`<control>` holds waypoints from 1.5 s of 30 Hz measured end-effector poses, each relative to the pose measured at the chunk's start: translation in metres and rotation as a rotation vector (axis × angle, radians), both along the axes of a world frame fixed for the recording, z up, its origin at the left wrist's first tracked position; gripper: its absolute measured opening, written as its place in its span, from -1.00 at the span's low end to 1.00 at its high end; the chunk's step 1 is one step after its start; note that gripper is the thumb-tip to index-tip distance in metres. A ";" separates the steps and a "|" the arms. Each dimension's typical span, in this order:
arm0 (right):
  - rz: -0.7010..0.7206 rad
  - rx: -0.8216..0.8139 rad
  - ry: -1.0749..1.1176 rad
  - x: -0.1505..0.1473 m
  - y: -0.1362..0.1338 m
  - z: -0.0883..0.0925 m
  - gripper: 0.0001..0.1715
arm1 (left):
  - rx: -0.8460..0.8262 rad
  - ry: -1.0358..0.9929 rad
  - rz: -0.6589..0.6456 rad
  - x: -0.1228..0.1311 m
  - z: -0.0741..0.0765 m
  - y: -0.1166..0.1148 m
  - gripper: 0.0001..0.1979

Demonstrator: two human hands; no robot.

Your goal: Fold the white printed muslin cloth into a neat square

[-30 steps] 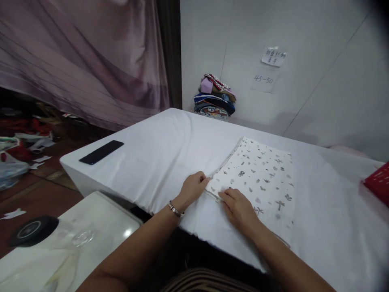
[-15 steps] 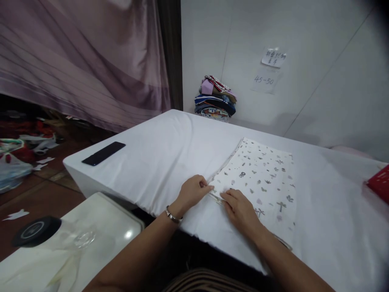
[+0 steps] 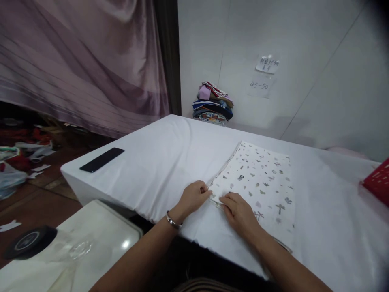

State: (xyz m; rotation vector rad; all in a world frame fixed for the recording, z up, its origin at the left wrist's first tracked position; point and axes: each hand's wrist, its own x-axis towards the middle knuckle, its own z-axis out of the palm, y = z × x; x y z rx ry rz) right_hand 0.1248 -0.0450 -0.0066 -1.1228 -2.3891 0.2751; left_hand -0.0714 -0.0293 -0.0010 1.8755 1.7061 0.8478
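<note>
A white cloth (image 3: 258,178) printed with small leaf and plant shapes lies folded in layers on the white-covered table (image 3: 152,162). My left hand (image 3: 194,197) pinches the cloth's near left corner between thumb and fingers. Beside it, my right hand (image 3: 238,211) grips the near edge, fingers on top and the thumb tucked at the edge. A bracelet (image 3: 172,220) circles my left wrist. My right forearm covers part of the cloth's near side.
A black phone-like slab (image 3: 102,159) lies at the table's left end. Folded fabrics (image 3: 212,103) are stacked by the wall. Something red (image 3: 378,182) sits at the right edge. Left of my arm stands a white surface (image 3: 106,227) with a black round object (image 3: 30,242).
The view has tilted slightly, so the scene sits a little lower. Both hands stay at the cloth's near corner, with hardly any movement.
</note>
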 end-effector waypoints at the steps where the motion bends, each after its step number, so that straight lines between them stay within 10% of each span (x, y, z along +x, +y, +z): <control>1: 0.001 0.002 0.009 0.000 0.000 0.000 -0.71 | 0.002 -0.038 0.009 0.000 0.000 0.001 -0.80; 14: 0.019 -0.028 -0.048 -0.001 -0.002 0.005 -0.71 | -0.031 0.198 0.146 0.007 -0.001 0.003 -0.92; 45: 0.014 -0.052 -0.041 -0.003 -0.003 0.009 -0.78 | -0.111 0.425 -0.049 0.034 0.009 0.061 -0.64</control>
